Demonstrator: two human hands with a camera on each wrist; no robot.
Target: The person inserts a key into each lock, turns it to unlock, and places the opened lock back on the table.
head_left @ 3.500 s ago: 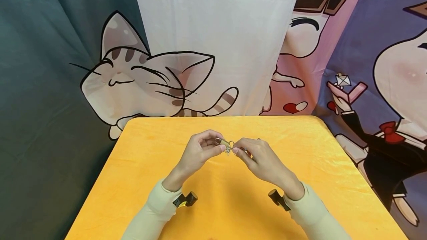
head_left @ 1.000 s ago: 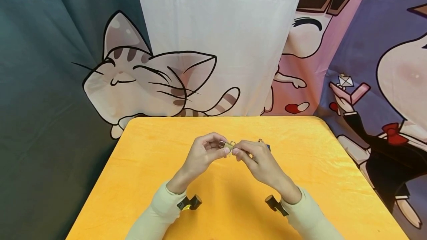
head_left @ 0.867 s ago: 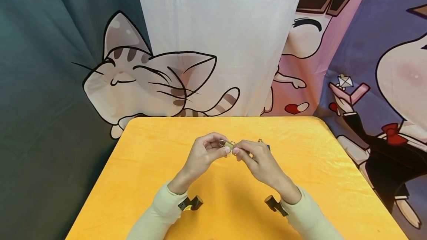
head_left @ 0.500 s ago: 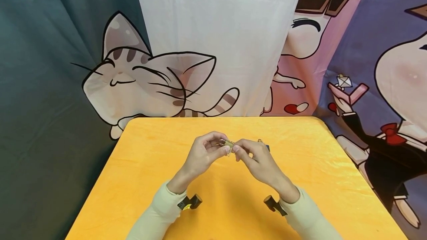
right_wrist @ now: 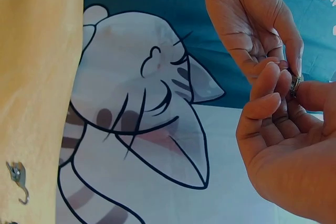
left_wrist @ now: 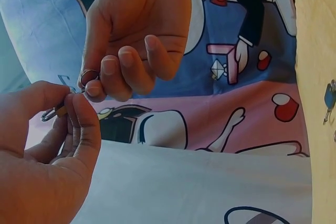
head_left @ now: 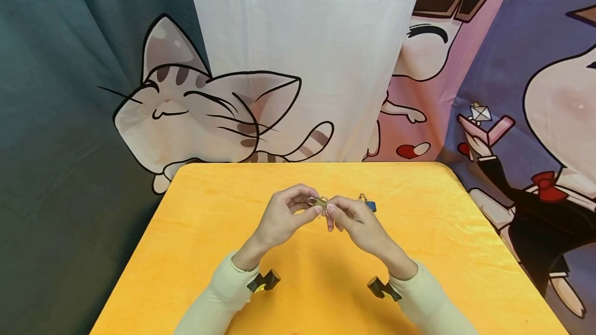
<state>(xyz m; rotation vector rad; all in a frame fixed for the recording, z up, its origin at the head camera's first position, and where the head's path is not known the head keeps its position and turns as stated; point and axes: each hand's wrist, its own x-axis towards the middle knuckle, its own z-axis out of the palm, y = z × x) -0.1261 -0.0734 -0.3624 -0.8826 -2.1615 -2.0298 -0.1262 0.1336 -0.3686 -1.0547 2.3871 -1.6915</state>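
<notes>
In the head view my left hand [head_left: 285, 213] pinches a small brass padlock [head_left: 319, 202] between thumb and fingers, its shackle pointing left. The left wrist view shows the shackle [left_wrist: 48, 114] sticking out past the fingers. My right hand [head_left: 356, 219] meets the padlock's other end, where its thumb and index finger pinch a key, mostly hidden by the fingertips. A thin key ring [left_wrist: 90, 74] loops beside the right fingertips in the left wrist view. The right hand's other fingers are loosely bent below. Both hands are held up over the table.
On the yellow table [head_left: 223, 190] behind the right hand lies a blue padlock [head_left: 370, 206] with a metal shackle. A small grey metal piece [right_wrist: 17, 174] with a hooked end lies on the table in the right wrist view. Printed curtains [head_left: 316, 56] hang behind the table.
The right hand's grip has shifted slightly and its lower fingers now hang further down. More of the blue padlock shows behind it. The left hand keeps the brass padlock in nearly the same place.
</notes>
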